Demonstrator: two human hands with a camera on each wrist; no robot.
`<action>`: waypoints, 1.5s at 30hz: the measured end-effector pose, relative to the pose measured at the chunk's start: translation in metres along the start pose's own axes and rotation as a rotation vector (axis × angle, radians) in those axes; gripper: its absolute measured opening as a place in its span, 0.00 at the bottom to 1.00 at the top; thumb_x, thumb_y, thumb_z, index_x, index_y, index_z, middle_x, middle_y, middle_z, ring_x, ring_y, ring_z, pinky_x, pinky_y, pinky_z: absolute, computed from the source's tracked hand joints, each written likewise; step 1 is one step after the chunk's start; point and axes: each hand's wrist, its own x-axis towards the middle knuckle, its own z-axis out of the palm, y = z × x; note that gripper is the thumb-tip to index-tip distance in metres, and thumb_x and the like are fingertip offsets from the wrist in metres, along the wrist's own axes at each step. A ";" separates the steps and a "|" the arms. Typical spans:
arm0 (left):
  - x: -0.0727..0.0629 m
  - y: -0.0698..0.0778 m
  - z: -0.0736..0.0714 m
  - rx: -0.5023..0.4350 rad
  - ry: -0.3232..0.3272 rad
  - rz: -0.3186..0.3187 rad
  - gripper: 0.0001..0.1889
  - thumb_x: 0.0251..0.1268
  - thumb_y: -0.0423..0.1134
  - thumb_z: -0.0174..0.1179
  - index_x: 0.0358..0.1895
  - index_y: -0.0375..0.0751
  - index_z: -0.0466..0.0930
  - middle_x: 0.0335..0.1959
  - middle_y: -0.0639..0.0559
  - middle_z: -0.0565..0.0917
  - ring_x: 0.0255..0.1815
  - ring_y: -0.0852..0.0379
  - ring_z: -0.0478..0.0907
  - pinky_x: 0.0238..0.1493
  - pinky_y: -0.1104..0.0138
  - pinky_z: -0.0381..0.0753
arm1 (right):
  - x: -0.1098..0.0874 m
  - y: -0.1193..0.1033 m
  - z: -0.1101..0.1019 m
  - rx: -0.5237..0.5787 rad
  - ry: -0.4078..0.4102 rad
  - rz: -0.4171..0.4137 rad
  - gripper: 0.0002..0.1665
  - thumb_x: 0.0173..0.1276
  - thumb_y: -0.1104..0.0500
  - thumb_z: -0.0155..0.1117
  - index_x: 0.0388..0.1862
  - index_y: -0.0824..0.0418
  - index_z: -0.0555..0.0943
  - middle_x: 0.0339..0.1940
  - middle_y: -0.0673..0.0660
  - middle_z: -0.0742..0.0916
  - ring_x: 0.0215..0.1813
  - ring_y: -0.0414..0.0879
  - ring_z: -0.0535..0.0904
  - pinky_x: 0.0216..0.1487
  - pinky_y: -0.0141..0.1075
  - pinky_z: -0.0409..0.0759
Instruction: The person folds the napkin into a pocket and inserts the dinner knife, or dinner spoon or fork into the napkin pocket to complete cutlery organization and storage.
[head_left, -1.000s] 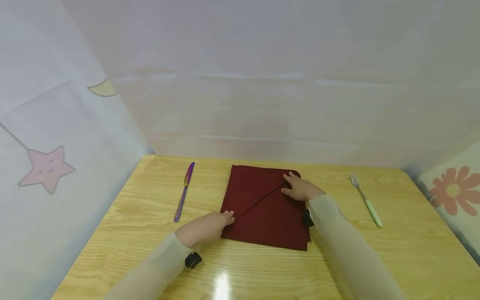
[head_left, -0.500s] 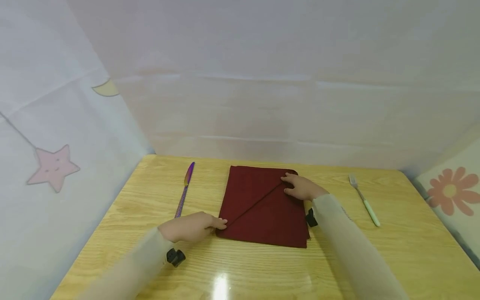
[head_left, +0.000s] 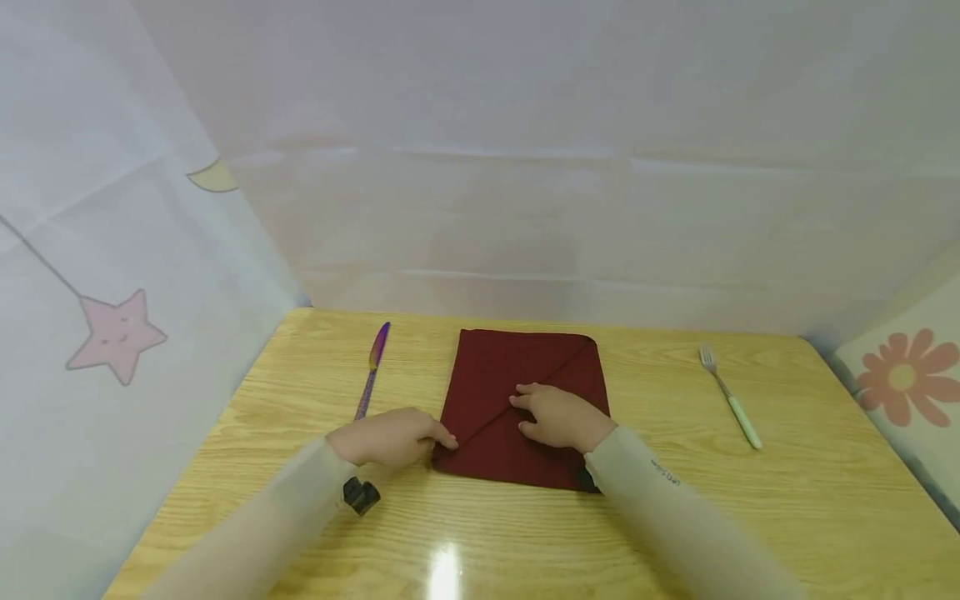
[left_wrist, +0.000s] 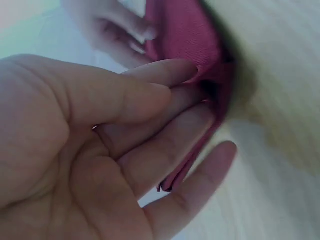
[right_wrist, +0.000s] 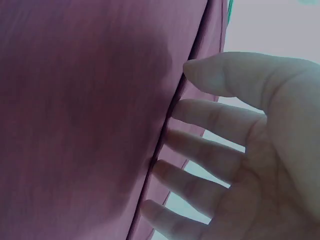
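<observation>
A dark red cloth napkin (head_left: 491, 367), folded into a square, lies on the wooden table with a diagonal fold edge across its top. My left hand (head_left: 393, 436) is at its near left corner; in the left wrist view the fingertips meet the cloth's edge beside a dark gap between layers. Over the middle of the napkin, my right hand (head_left: 562, 417) has its fingers spread. The right wrist view shows the right fingertips (right_wrist: 162, 167) lined up along the fold edge, with the thumb extended beside them. The napkin's near right corner is partly hidden by the right sleeve.
A purple, iridescent table knife (head_left: 373, 358) lies left of the napkin, its handle end behind my left hand. A fork (head_left: 731, 396) with a pale green handle lies to the right. White printed fabric (head_left: 480, 208) hangs behind and beside the table (head_left: 825, 467).
My right hand has slid from the napkin's far right corner down toward its middle, uncovering that corner. The left hand has shifted left, staying by the near left corner.
</observation>
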 end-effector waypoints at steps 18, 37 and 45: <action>0.051 -0.061 -0.036 -0.471 0.353 -0.187 0.22 0.80 0.30 0.46 0.73 0.30 0.65 0.72 0.32 0.68 0.66 0.38 0.75 0.61 0.51 0.78 | -0.001 -0.088 0.028 0.016 0.030 -0.099 0.33 0.73 0.51 0.64 0.73 0.61 0.73 0.73 0.60 0.73 0.73 0.61 0.68 0.71 0.53 0.69; 0.108 -0.062 -0.031 -1.018 0.311 -0.246 0.35 0.83 0.35 0.43 0.82 0.33 0.35 0.79 0.31 0.53 0.79 0.37 0.54 0.74 0.49 0.63 | 0.002 -0.111 0.041 -0.105 0.155 0.024 0.28 0.60 0.48 0.79 0.57 0.56 0.84 0.54 0.56 0.82 0.66 0.65 0.71 0.50 0.62 0.81; 0.113 -0.069 -0.027 -1.057 0.324 -0.221 0.35 0.83 0.34 0.45 0.80 0.28 0.36 0.77 0.30 0.57 0.77 0.37 0.59 0.74 0.51 0.63 | -0.003 -0.113 0.041 -0.224 0.199 -0.078 0.24 0.59 0.53 0.79 0.52 0.60 0.85 0.40 0.54 0.82 0.40 0.47 0.75 0.37 0.36 0.79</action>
